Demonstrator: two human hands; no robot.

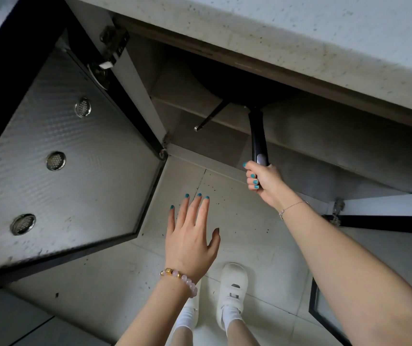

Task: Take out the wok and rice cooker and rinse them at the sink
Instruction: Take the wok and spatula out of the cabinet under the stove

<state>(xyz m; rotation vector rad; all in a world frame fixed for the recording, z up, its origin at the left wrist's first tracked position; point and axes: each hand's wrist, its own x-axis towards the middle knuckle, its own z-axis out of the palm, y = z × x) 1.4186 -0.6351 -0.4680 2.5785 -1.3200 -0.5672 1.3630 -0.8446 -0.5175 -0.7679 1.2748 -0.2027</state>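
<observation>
Fingers [254, 179] curled round wok [235, 83] handle [258, 138] (right hand [265, 181]), left hand [191, 236] spread

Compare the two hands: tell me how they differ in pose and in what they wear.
The right hand grips the end of the wok handle, fingers curled; the left hand holds nothing, fingers straight and spread. The right hand reaches to the cabinet; the left hand hangs over the floor. The right wrist wears a thin chain; the left wrist, a pink bead bracelet. Both hands have teal nails.
</observation>
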